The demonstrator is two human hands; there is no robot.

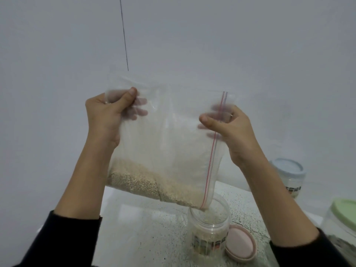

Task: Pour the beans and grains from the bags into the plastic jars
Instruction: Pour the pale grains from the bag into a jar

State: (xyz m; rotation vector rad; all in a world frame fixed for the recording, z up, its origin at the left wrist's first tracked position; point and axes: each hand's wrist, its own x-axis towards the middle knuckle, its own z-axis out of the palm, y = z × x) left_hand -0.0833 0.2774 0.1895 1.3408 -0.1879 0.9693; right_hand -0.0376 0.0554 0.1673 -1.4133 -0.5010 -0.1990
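Head view: both hands pinch the tilted bag (pixel 165 143), left hand (pixel 107 114) high on its sealed end, right hand (pixel 231 130) by the zip mouth dipping into the open jar (pixel 210 224).

Raised at chest height, filling the middle of the view: a clear zip-top plastic bag of pale grain (pixel 165 151), gripped at its upper corners by the left hand (pixel 107 116) and right hand (pixel 229 130). Directly beneath its lower corner, an open clear plastic jar (pixel 210 224) on a speckled white countertop (pixel 146 234). Touching that jar's right side, a round pink lid (pixel 240 242) lying flat. Further right, two obstacles: a blue-lidded clear jar (pixel 288 178) and a green-lidded clear jar (pixel 341 228). Open countertop left of the open jar.
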